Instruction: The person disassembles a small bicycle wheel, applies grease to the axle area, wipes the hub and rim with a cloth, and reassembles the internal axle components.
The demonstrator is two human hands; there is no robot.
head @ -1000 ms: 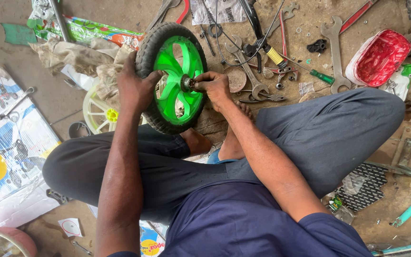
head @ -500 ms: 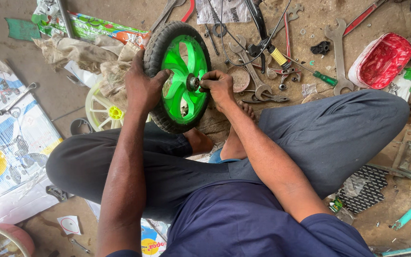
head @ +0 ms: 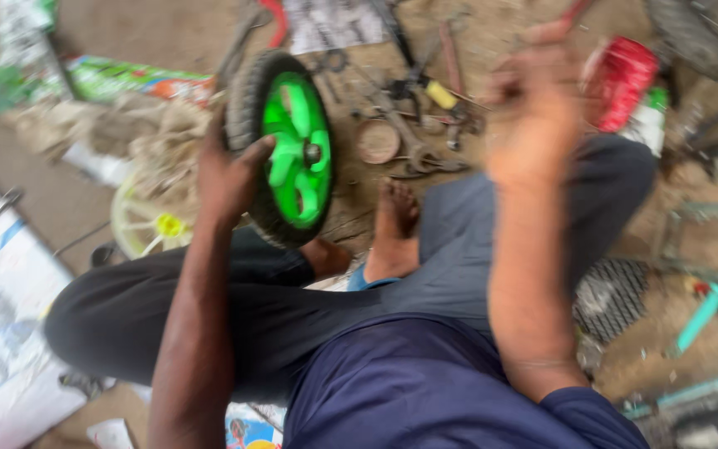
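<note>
1. Left hand (head: 230, 179) clamped on small green-hubbed wheel (head: 288, 150), upright, upper-centre of frame, by bare foot (head: 392, 229);
2. Right hand (head: 533, 125) raised upper right, blurred; prob. empty, can't tell grip;
3. Wrenches (head: 413, 145) behind wheel.

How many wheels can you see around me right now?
3. A small green wheel stands upright, held by the left hand. A white spoked wheel lies just behind it on the ground. A dark tyre sits top right, partly cropped. Blur may hide others.
</note>
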